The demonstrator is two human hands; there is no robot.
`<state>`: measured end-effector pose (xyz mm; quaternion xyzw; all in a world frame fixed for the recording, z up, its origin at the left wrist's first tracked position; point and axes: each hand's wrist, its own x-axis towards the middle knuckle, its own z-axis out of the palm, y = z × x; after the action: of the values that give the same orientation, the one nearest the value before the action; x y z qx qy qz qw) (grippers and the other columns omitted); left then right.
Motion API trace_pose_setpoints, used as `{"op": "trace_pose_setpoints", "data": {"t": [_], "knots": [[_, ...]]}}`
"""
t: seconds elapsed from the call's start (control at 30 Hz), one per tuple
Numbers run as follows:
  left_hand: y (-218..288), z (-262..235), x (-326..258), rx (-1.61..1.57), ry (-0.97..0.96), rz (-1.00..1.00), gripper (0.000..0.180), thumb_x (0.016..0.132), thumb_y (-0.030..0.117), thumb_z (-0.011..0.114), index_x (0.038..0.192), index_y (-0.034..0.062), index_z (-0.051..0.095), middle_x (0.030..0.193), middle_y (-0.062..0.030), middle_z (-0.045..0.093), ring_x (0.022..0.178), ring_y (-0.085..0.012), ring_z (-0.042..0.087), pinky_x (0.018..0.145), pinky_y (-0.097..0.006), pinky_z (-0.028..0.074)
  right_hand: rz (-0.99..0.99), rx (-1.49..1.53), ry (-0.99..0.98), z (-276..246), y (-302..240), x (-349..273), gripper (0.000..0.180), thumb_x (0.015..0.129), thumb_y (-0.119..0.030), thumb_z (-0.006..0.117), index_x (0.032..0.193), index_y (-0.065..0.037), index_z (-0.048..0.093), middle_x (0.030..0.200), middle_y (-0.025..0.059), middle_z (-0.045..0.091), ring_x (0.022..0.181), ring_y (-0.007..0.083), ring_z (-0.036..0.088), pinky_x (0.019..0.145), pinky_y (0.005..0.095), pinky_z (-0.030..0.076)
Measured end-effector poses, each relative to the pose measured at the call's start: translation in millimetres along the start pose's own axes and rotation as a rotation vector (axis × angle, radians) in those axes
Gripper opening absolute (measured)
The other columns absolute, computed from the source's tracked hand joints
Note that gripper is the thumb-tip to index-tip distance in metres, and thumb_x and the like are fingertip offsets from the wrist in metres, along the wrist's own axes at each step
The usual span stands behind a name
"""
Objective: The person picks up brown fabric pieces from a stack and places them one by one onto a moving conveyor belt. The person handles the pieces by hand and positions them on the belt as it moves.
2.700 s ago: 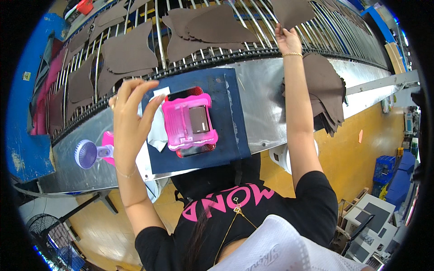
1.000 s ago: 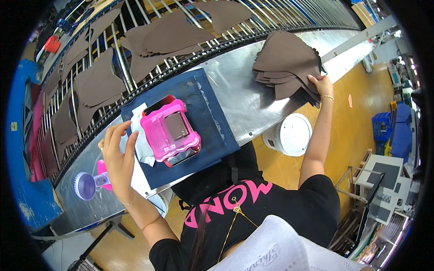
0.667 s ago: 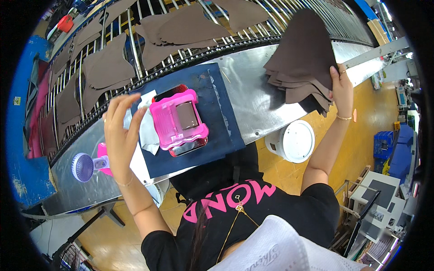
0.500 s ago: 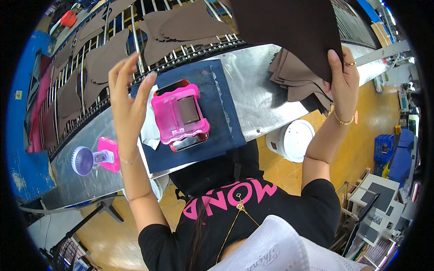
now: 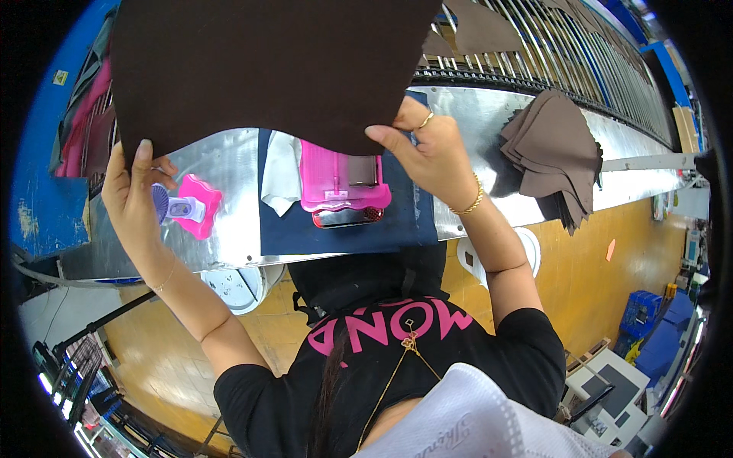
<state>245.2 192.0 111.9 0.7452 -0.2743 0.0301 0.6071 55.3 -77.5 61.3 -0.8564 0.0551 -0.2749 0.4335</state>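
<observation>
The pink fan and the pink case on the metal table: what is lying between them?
In the head view, a crumpled white cloth lies between the pink fan and the pink case, at the dark blue mat's left edge.

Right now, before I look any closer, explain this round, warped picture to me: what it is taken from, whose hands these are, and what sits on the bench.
There is no machine here. The picture comes from a wide fisheye camera worn on a person's head, looking down, so straight edges bend near the rim. The two bare arms rising from the lower edge are that person's own. The left hand and right hand hold up a large dark brown sheet of soft material by its lower edge, close to the camera. Below lies a shiny metal workbench with a dark blue mat, a pink plastic case, a white cloth, a small pink-based fan, and a stack of brown cut pieces.
</observation>
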Motion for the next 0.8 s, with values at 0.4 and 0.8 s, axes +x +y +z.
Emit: {"op": "trace_pose_setpoints", "data": {"t": [0.4, 0.8], "knots": [[-38.0, 7.6, -23.4, 0.086, -0.145, -0.020, 0.015, 0.090, 0.007, 0.061, 0.102, -0.0017, 0.063, 0.074, -0.0038, 0.062, 0.056, -0.0075, 0.056, 0.047, -0.020, 0.040, -0.305, -0.289, -0.015, -15.6, 29.2, -32.0, 0.026, 0.073, 0.001, 0.067, 0.095, -0.012, 0.069, 0.077, 0.0056, 0.069, 0.066, 0.0189, 0.062, 0.087, 0.0338, 0.040], [-1.5, 136.2, -21.3, 0.342, -0.637, 0.511, 0.009, 0.075, 0.013, 0.071, 0.080, 0.0064, 0.068, 0.079, -0.0061, 0.051, 0.076, -0.0255, 0.050, 0.065, -0.036, 0.042, 0.402, -0.063, 0.415, -120.7, 62.9, -161.6, 0.006, 0.086, 0.000, 0.064, 0.080, 0.000, 0.065, 0.078, 0.0011, 0.065, 0.074, 0.0069, 0.057, 0.067, 0.0218, 0.044]]}}
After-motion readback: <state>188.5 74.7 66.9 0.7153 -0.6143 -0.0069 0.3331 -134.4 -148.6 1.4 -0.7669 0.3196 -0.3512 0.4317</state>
